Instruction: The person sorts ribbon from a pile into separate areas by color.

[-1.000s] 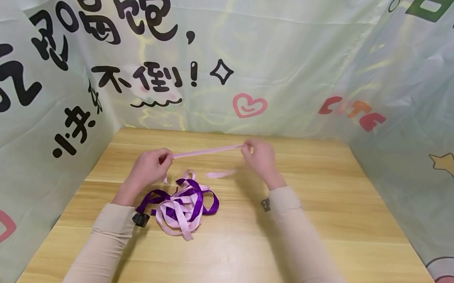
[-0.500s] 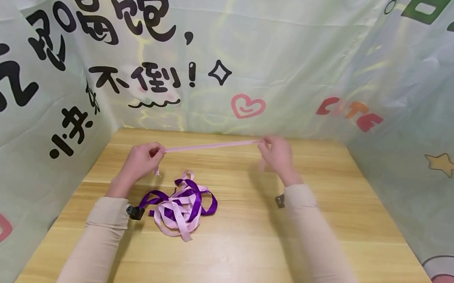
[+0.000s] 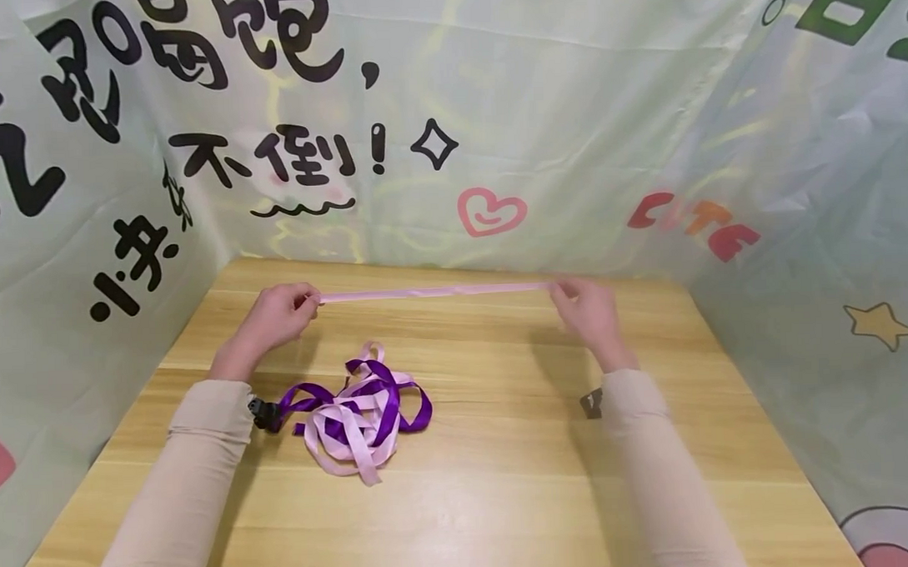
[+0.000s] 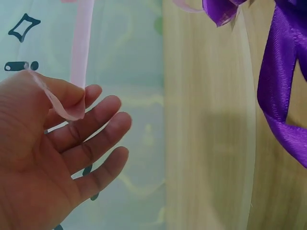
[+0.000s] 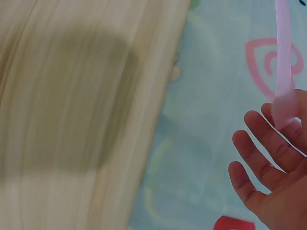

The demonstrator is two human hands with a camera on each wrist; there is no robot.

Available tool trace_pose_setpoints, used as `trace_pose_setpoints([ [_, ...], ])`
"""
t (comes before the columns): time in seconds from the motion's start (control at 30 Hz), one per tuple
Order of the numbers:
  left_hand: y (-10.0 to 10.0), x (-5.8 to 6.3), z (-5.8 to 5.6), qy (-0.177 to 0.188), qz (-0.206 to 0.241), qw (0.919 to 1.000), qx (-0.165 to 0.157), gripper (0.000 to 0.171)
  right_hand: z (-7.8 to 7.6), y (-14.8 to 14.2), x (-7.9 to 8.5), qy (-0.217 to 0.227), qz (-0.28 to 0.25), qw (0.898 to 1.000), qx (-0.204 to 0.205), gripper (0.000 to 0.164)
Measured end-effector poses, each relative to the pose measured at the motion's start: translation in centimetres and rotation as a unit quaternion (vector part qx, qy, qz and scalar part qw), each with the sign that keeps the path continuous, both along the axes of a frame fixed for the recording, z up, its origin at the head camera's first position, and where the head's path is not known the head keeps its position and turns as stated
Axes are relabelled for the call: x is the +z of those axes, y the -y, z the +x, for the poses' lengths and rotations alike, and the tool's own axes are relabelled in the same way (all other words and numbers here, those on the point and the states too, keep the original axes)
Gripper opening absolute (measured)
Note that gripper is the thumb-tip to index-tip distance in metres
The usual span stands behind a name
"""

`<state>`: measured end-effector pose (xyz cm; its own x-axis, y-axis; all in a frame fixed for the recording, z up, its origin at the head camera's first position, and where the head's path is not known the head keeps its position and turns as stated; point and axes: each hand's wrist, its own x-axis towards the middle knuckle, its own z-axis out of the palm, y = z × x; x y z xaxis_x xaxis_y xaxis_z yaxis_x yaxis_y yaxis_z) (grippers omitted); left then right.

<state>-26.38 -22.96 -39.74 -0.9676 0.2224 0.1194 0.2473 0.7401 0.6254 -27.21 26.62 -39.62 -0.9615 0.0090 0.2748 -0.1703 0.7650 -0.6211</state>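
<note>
A pale pink ribbon (image 3: 435, 292) stretches straight between both hands above the far part of the table. My left hand (image 3: 278, 315) pinches one end between thumb and index finger. In the left wrist view its short tail (image 4: 60, 105) loops over the thumb while the other fingers spread loosely. At the opposite end, my right hand (image 3: 590, 316) pinches the ribbon (image 5: 283, 48), its remaining fingers extended. Nearer me on the wood lies a tangled heap of pink ribbon (image 3: 365, 441) and dark purple satin ribbon (image 3: 389, 402), seen partly in the left wrist view.
The wooden table (image 3: 491, 499) is enclosed by printed fabric walls (image 3: 569, 129) at the back and both sides. Small black wrist cameras (image 3: 264, 414) sit at the cuffs, the left one overlapping the purple ribbon's end in the head view.
My right hand has moved right and my left hand slightly left and away, so the pink ribbon spans a longer stretch between them. The heap stays on the table.
</note>
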Motion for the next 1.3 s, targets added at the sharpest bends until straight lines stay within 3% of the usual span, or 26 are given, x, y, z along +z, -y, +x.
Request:
trace_pose_setpoints([
  [0.23,-0.2,-0.4,-1.6,-0.014,-0.026,0.9994,-0.015,0.029,-0.3,-2.4,-1.1,0.026,-0.006,1.0,-0.016,0.043],
  [0.6,-0.2,-1.4,-4.0,0.05,-0.003,0.9987,-0.004,0.033,-0.3,-4.9,-2.2,0.097,-0.04,0.994,-0.04,0.042],
  [0.9,-1.7,-3.3,-5.6,0.022,0.049,0.9957,0.076,0.03,-1.3,-5.8,-3.1,0.131,-0.065,0.987,-0.062,0.042],
  [1.07,-2.4,-4.0,-5.9,0.02,0.039,0.9924,0.115,0.03,-2.1,-5.8,-3.6,0.139,-0.073,0.985,-0.076,0.044],
  [1.3,-3.0,-4.7,-6.3,0.02,0.02,0.9867,0.16,0.034,-2.9,-6.2,-4.5,0.134,-0.035,0.986,-0.09,0.037],
])
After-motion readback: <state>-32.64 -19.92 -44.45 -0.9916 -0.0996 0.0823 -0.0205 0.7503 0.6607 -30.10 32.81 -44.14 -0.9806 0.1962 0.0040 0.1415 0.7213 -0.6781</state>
